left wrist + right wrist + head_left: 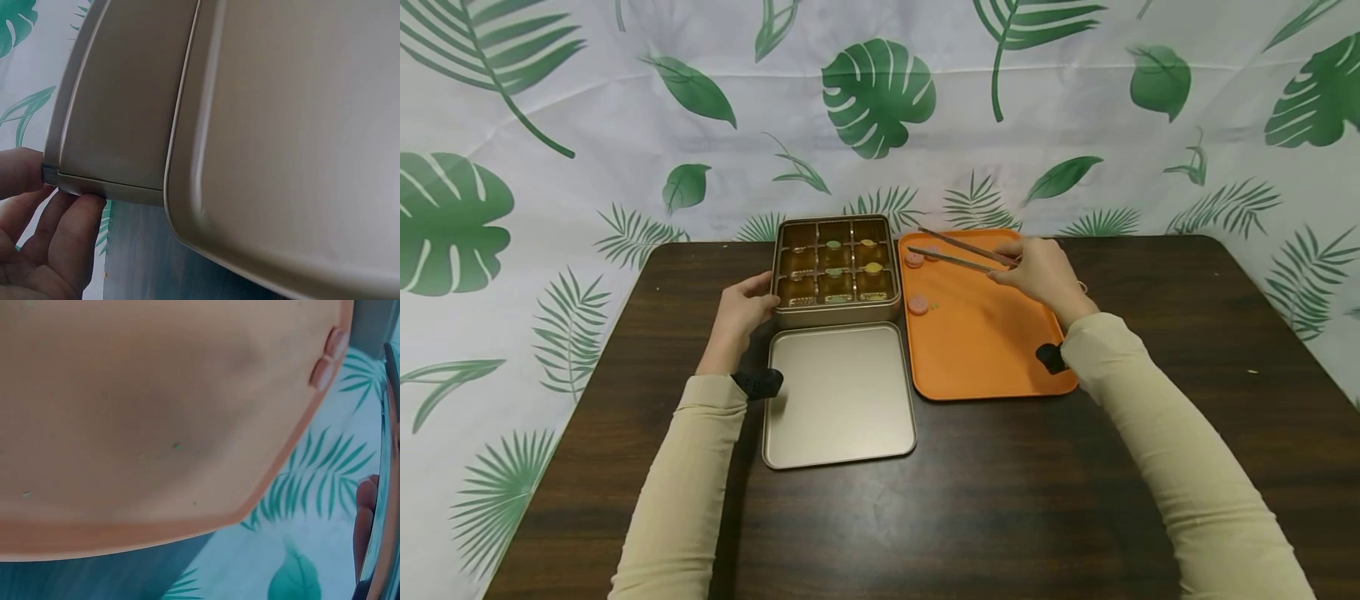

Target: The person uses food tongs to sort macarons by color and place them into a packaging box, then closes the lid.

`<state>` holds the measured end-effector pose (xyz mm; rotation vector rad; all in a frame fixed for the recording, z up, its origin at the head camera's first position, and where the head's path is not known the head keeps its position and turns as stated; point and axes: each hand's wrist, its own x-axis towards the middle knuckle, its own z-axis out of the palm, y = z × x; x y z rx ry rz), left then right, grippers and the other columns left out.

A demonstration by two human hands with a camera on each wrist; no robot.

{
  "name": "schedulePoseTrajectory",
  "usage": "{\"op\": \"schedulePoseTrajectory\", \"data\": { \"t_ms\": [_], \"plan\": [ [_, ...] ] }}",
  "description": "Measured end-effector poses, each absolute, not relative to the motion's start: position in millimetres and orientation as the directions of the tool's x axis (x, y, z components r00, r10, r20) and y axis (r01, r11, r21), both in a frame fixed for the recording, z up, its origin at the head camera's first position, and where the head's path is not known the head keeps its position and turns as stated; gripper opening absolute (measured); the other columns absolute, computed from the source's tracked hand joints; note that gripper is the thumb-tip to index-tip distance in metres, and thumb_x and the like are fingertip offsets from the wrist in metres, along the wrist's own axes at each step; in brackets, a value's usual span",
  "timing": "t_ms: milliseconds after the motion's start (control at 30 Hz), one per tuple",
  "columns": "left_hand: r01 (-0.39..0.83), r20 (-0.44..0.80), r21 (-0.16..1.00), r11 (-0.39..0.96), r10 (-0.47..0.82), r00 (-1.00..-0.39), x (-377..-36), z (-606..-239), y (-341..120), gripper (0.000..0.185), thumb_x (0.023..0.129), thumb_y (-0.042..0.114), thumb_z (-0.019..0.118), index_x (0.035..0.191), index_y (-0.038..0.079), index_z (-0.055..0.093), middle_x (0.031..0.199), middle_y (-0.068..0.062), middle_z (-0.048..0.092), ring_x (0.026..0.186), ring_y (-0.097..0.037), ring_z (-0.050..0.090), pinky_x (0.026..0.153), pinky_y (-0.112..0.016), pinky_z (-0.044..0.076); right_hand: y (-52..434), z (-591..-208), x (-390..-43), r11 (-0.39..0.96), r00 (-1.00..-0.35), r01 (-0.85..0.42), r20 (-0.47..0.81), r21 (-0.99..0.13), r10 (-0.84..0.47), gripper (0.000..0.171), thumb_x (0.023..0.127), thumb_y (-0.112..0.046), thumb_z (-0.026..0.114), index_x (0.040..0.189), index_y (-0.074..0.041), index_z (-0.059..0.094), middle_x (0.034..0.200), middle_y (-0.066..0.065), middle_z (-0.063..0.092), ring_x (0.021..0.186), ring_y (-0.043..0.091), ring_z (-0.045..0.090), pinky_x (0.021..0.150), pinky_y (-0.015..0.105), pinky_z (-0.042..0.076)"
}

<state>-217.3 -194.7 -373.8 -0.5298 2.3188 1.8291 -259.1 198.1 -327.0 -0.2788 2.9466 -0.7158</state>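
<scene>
My left hand (741, 317) holds the left side of a gold square tin (835, 315) near its front corner, thumb and fingertips against rim and side. The tin has a gold compartment insert with small pinkish, green and yellow pieces in it. In my right hand (1037, 267) is a pair of metal tongs (951, 260), gripped near the joined end. Their arms stand apart, with nothing visible between them, over the orange tray (977, 358). Near the tongs' tips are a pink round piece (913, 260) and a paler one (932, 252); another pink round piece (917, 306) lies nearer.
A gold lid (842, 392) lies flat in front of the tin, beside the tray's left edge. Small crumbs are scattered on the tray. All stand on a dark wooden table (985, 500). A leaf-patterned cloth (880, 100) hangs behind it.
</scene>
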Motion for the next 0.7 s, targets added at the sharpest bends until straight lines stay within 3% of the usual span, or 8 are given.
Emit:
{"op": "schedulePoseTrajectory", "data": {
  "t_ms": [367,700],
  "plan": [
    [-0.365,-0.331,0.911,0.192,-0.188,-0.925,-217.2,-375.3,-194.6,0.053,0.097,0.005,0.049,0.148,0.013,0.038,0.154,-0.01,0.035,0.133,-0.028,0.046,0.11,-0.039,0.042,203.8,-339.0,-266.6,0.913,-0.977,-0.146,-0.089,-0.381,-0.193,0.047,0.088,-0.017,0.068,0.131,0.0,0.057,0.119,0.026,0.064,0.098,0.039,0.063,0.082,0.051,0.053],
    [-0.34,-0.307,0.918,0.203,-0.179,-0.935,-216.8,-379.0,-196.1,0.053,0.096,0.005,0.049,0.148,0.013,0.037,0.154,-0.01,0.034,0.133,-0.028,0.045,0.11,-0.039,0.042,204.2,-344.8,-268.1,0.916,-0.979,-0.129,-0.096,-0.379,-0.178,0.047,0.089,-0.018,0.067,0.131,0.001,0.057,0.12,0.027,0.063,0.097,0.039,0.063,0.082,0.05,0.053]
  ]
}}
